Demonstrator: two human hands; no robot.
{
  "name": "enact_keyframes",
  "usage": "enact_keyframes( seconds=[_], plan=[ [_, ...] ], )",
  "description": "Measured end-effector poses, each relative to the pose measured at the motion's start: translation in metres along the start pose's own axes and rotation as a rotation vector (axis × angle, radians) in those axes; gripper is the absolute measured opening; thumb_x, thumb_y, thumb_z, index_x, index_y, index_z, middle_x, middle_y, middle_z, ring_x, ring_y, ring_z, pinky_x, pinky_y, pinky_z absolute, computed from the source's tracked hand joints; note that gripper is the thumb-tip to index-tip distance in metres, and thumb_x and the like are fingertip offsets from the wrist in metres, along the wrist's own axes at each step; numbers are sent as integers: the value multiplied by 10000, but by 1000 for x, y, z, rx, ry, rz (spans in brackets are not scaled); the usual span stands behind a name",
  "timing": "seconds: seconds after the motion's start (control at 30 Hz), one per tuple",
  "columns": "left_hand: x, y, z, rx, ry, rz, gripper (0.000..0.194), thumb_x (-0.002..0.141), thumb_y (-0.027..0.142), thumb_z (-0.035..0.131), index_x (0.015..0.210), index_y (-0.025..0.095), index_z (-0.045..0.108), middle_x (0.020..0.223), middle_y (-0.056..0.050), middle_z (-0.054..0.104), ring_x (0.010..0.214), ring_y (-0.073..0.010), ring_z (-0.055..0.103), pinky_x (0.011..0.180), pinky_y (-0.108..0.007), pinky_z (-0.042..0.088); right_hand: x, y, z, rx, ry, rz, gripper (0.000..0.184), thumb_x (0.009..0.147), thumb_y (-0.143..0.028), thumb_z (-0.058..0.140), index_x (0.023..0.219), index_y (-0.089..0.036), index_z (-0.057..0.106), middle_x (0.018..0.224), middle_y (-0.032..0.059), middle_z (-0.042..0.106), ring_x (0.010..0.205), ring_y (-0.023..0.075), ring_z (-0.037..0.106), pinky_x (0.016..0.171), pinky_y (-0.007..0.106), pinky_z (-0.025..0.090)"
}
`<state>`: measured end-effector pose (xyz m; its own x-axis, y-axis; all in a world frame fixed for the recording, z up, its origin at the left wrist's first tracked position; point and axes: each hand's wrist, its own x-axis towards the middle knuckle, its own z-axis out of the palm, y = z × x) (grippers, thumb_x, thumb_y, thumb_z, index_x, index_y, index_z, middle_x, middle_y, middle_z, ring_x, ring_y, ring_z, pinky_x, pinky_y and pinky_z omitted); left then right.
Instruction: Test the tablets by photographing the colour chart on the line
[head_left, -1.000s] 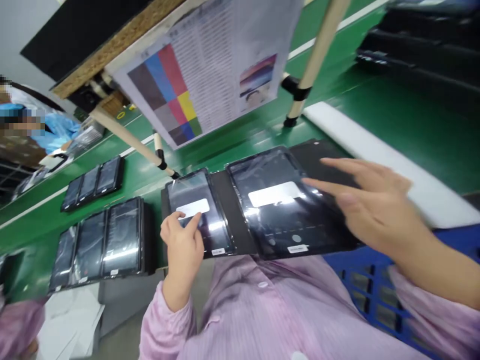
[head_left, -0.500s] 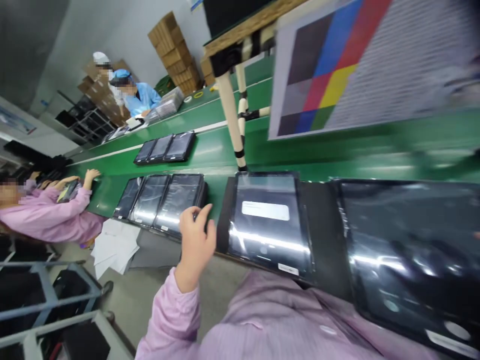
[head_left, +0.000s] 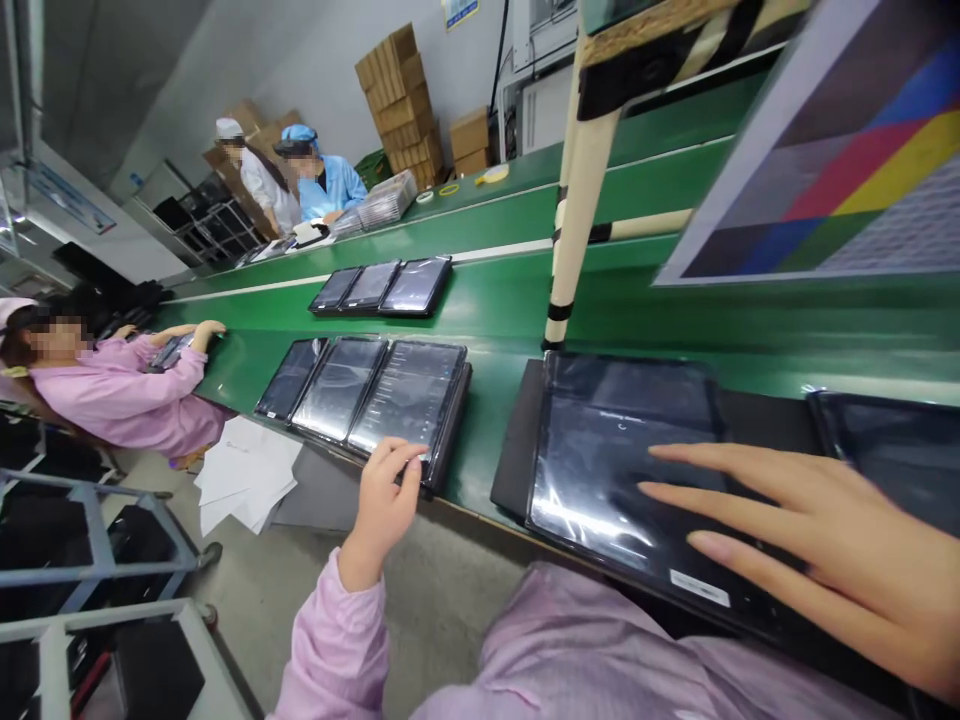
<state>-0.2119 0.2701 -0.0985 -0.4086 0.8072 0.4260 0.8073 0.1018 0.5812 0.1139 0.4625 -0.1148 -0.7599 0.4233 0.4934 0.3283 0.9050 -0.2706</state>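
My right hand (head_left: 832, 550) is open, fingers spread over the tablet in front of me (head_left: 622, 430). Its fingertips overlap the dark screen, though actual contact is unclear. That tablet has a glossy film and a white label near its lower edge, and lies on a black base (head_left: 514, 460). My left hand (head_left: 386, 500) is at the near right corner of another film-covered tablet (head_left: 412, 395), thumb and forefinger loosely bent and slightly apart. This tablet is rightmost in a row of three. Behind my right hand, one more tablet (head_left: 900, 430) is partly hidden.
A taped pole (head_left: 577, 220) rises from the green bench (head_left: 495, 390), beside a colour-chart sheet (head_left: 810, 220). Three tablets (head_left: 379, 285) lie farther back. A co-worker in pink (head_left: 127, 400) works at the left; loose papers (head_left: 244, 475) and trolleys (head_left: 82, 540) are below.
My view has turned leftward. My right hand has come into view over the front tablet, whose white on-screen box is gone. My left thumb and forefinger have drawn closer together by the tablet's corner.
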Motion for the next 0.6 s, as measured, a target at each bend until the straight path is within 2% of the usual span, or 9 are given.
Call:
enact_keyframes(
  seconds=[0.07,0.1,0.2,0.3,0.37,0.47,0.6],
  plan=[
    [11,6,7,-55,-65,71,247,956,215,497,1029,209,733,954,-60,669,903,-162,651,830,-295,516,17,-7,-2,12,-61,-121,341,903,-562,505,1203,-529,662,1323,-20,638,1150,287,643,816,467,619],
    [16,7,11,-86,-97,103,250,960,210,493,1041,202,729,955,-66,667,902,-162,650,825,-294,518,28,-9,-3,33,-86,-128,323,910,-554,508,1181,-517,681,1312,-20,645,1132,291,654,809,471,627],
    [24,5,27,-138,-168,218,262,964,185,476,1089,180,706,948,-82,665,888,-170,643,797,-304,530,66,-14,-5,159,-252,-55,338,942,-561,473,1139,-460,729,1308,-7,649,1120,294,669,869,491,620],
    [22,0,41,-97,-136,304,276,944,154,472,1110,175,692,931,-96,658,868,-192,627,764,-341,538,112,-10,4,326,-386,50,429,954,-569,441,1133,-346,762,1317,55,638,1139,292,662,975,492,571],
    [16,-2,45,-80,-95,338,295,923,131,477,1133,180,677,922,-97,647,862,-202,616,748,-363,536,141,-6,17,404,-394,70,455,946,-559,446,1112,-289,773,1277,83,653,1120,286,665,995,486,552],
    [0,-3,46,-106,-59,384,358,882,97,491,1195,194,636,907,-90,638,859,-206,611,732,-369,539,173,-1,39,489,-350,113,438,929,-531,463,1108,-269,764,1244,76,660,1114,270,657,992,478,543],
    [-29,-1,55,-158,-80,393,405,850,105,486,1226,191,607,871,-89,639,810,-205,626,680,-354,554,193,-1,57,584,-270,204,445,918,-506,470,1165,-241,728,1214,74,671,1092,245,652,945,424,552]
  ],
)
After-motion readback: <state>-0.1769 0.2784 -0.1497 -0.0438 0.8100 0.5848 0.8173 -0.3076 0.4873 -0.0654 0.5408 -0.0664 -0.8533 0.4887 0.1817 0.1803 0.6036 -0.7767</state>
